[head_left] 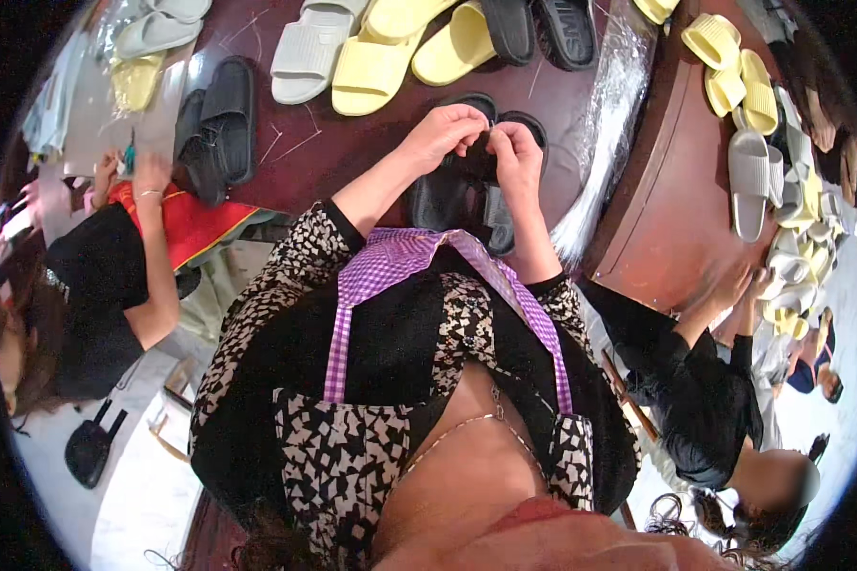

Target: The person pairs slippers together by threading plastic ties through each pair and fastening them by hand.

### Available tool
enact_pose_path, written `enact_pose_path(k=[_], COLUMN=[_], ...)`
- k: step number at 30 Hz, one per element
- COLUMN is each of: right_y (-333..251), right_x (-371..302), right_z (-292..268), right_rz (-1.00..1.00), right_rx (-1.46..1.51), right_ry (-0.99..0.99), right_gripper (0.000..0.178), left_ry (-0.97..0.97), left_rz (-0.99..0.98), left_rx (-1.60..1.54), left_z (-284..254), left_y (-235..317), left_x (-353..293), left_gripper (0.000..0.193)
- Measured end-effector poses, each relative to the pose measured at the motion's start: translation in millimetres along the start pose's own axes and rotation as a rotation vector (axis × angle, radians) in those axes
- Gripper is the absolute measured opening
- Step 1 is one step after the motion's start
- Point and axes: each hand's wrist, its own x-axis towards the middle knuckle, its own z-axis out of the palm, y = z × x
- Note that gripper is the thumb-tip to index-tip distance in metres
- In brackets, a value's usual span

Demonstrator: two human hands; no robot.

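My left hand and my right hand meet above the dark red table, fingertips of each closed in a pinch. A tiny pale thing seems to be between them, too small to name. Just beneath lies a pair of black slippers, partly hidden by my hands and wrists. Their soles point toward me, and the far ends show past my fingers.
Grey slippers, yellow slippers and black slippers lie around my hands. Thin pale strands are scattered on the table. Crumpled clear plastic runs along the right. People work on both sides, with a slipper pile at right.
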Motion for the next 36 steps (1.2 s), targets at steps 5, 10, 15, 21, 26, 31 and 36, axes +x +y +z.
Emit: enact_pose_path(k=[5, 10, 15, 21, 26, 31, 36], right_y=[-9, -14, -17, -19, -19, -26, -20], right_x=[-11, -12, -11, -11, -12, -15, -14], right_z=[-4, -8, -13, -14, -14, -13, -14], right_rz=[0.029, 0.003, -0.073, -0.109, -0.114, -0.113, -0.127], right_rx=[-0.031, -0.044, -0.196, -0.287, -0.293, -0.298, -0.283], right_ry=[-0.001, 0.019, 0.002, 0.008, 0.017, 0.008, 0.026], right_gripper=[0.008, 0.007, 0.008, 0.010, 0.010, 0.008, 0.009], left_ry=[-0.062, -0.124, -0.167, -0.201, -0.211, -0.182, -0.184], left_rz=[-0.004, 0.022, 0.011, 0.007, 0.009, 0.014, 0.006], left_rx=[-0.032, 0.020, 0.028, 0.004, 0.010, -0.029, -0.067], left_z=[0, 0, 1, 1, 2, 4, 3], left_y=[-4, -2, 0, 2, 1, 0, -2], left_x=[-4, -7, -7, -6, -6, -7, -6], left_gripper=[0.012, 0.012, 0.012, 0.012, 0.012, 0.012, 0.012])
